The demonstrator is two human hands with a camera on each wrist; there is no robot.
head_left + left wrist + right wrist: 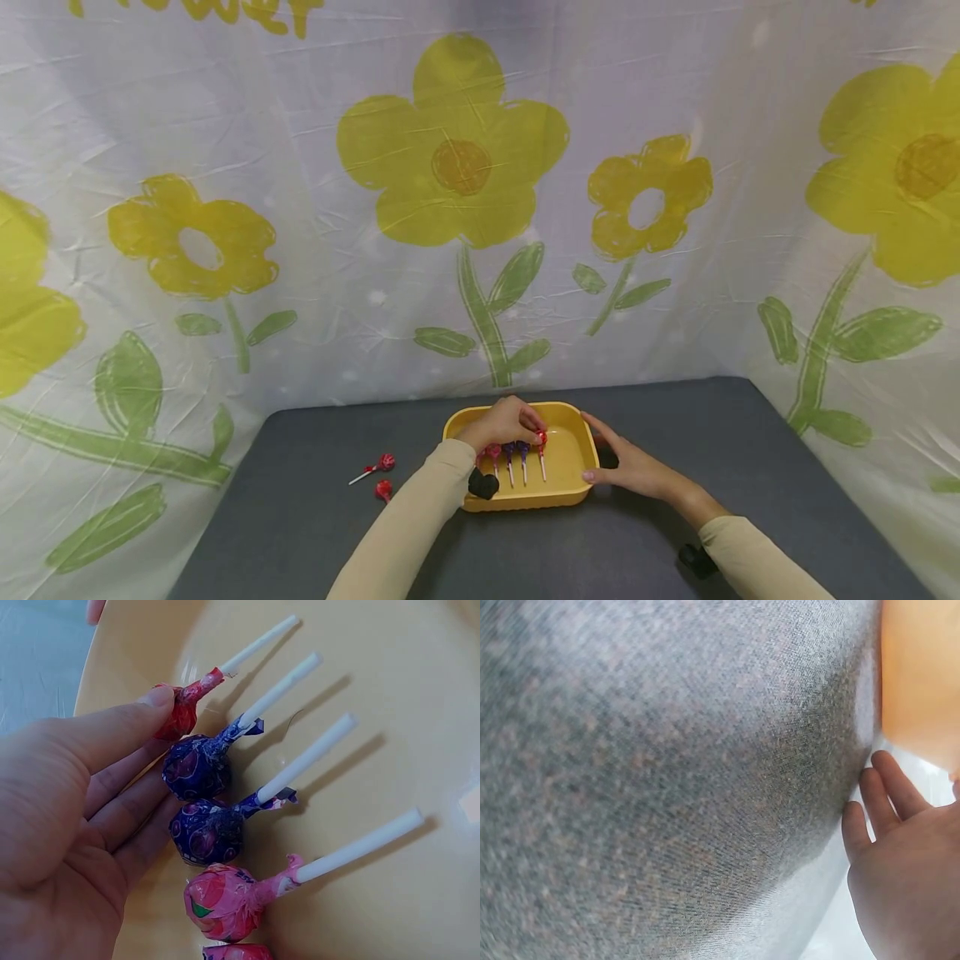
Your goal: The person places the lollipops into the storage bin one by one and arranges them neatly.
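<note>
In the left wrist view my left hand [52, 817] pinches a red-wrapped lollipop [180, 721] by its head, thumb on the wrapper. The candy lies in a yellow tray [576, 467], at the right end of a row. Beside it are two purple lollipops [196, 766] with white sticks, then a pink lollipop [225, 901]. Part of another pink wrapper shows at the bottom edge. My right hand [633, 468] rests against the tray's right end, thumb near the front corner and fingers spread towards the back. In the right wrist view its fingers look fairly straight.
Two red lollipops lie on the dark grey table left of the tray, one farther back [386, 462] and one nearer [383, 489], partly behind my left sleeve [408, 525]. A flower-printed curtain [315, 350] stands behind the table [315, 450].
</note>
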